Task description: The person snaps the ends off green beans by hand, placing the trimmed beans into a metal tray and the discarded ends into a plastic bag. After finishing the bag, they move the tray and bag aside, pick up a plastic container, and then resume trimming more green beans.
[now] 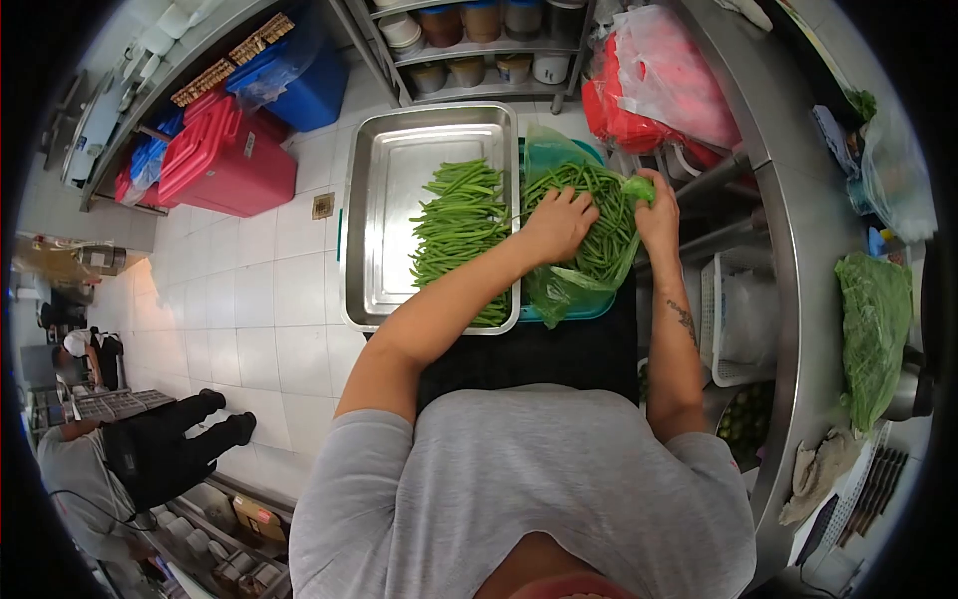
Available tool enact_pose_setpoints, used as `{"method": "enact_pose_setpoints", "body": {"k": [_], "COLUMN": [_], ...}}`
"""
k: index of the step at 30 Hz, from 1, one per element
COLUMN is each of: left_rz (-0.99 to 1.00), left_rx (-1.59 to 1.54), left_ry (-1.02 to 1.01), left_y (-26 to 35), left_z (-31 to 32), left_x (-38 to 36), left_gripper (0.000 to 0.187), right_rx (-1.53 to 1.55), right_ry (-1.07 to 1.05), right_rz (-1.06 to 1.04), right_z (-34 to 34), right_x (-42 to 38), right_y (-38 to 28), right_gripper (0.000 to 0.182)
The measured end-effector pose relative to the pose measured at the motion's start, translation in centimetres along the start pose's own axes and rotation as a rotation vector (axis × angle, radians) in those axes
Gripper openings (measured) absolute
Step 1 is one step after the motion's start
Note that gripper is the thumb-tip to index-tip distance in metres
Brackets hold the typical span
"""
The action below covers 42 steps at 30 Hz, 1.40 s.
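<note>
The person wears a plain grey T-shirt with short sleeves that end above the elbows, the fabric smooth and unmarked across chest and shoulders. Both forearms are bare. A dark tattoo runs along the forearm of the right hand (659,215). The left hand (556,226) carries no ring, watch or glove, and neither wrist wears a band.

green beans (589,215) loose in green plastic bag (559,290), btwn hands
</note>
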<state>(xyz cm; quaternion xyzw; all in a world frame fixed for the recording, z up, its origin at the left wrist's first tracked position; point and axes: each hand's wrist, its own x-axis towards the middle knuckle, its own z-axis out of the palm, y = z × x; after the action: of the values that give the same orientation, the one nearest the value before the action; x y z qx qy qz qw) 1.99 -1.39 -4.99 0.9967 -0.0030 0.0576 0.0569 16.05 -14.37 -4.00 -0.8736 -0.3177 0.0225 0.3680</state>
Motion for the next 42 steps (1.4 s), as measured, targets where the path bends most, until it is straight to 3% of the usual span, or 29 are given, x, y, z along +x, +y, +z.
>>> {"method": "enact_pose_setpoints", "body": {"k": [1,4,6,7,9,10,12,17,21,27,33,37,40,42], "left_rz": [0.019,0.06,0.081,0.101,0.149,0.168,0.186,0.3,0.206,0.147,-0.003,-0.072,-0.175,-0.265], "left_rx": [0.008,0.026,-0.002,-0.003,-0.006,0.021,0.086,0.042,-0.19,-0.251,-0.658,-0.73,-0.724,-0.841], "left_ry": [-0.015,-0.082,-0.102,-0.018,0.149,0.109,0.032,0.203,0.311,0.356,0.368,0.353,0.309,0.323], "left_y": [0.2,0.5,0.8,0.9,1.6,1.9,2.2,1.4,-0.1,-0.8,-1.8,-2.9,-3.9,-4.0], "left_z": [0.0,-1.0,-1.8,-1.5,-0.3,0.5,1.7,1.9,0.3,-1.0,-5.0,-8.1,-7.9,-8.1], "left_x": [-0.7,-1.3,-0.8,-0.2,1.2,1.6,2.1,0.8,-0.3,-0.5,-0.2,-0.5,-0.8,-1.1], "left_gripper": [0.037,0.037,0.038,0.037,0.036,0.034,0.031,0.02,0.021,0.027,0.02,0.014,0.014,0.014], "right_rx": [0.004,0.427,0.628,0.729,0.781,0.805,0.722,0.709,0.621,0.657,0.6,0.507,0.325,0.266], "right_ry": [0.021,-0.04,-0.099,-0.127,-0.115,-0.112,-0.059,-0.075,-0.092,-0.265,-0.338,-0.288,-0.132,0.11], "right_rz": [0.005,0.0,0.204,0.304,0.26,0.241,0.156,0.1,0.108,0.126,0.153,0.052,-0.018,-0.086], "right_z": [-0.2,0.7,0.2,-0.1,0.2,0.2,0.4,0.0,-0.3,0.6,-0.8,-1.4,-2.0,-2.7], "right_x": [0.0,0.4,0.4,0.5,0.7,0.6,0.6,0.8,0.4,0.1,-0.6,-1.1,-1.8,-2.4], "right_y": [0.2,1.7,0.8,-0.2,-1.0,-1.2,-1.2,-0.2,0.0,1.2,0.7,1.2,0.4,-1.3], "right_gripper": [0.045,0.043,0.042,0.041,0.041,0.041,0.04,0.041,0.037,0.037,0.039,0.045,0.042,0.031]}}
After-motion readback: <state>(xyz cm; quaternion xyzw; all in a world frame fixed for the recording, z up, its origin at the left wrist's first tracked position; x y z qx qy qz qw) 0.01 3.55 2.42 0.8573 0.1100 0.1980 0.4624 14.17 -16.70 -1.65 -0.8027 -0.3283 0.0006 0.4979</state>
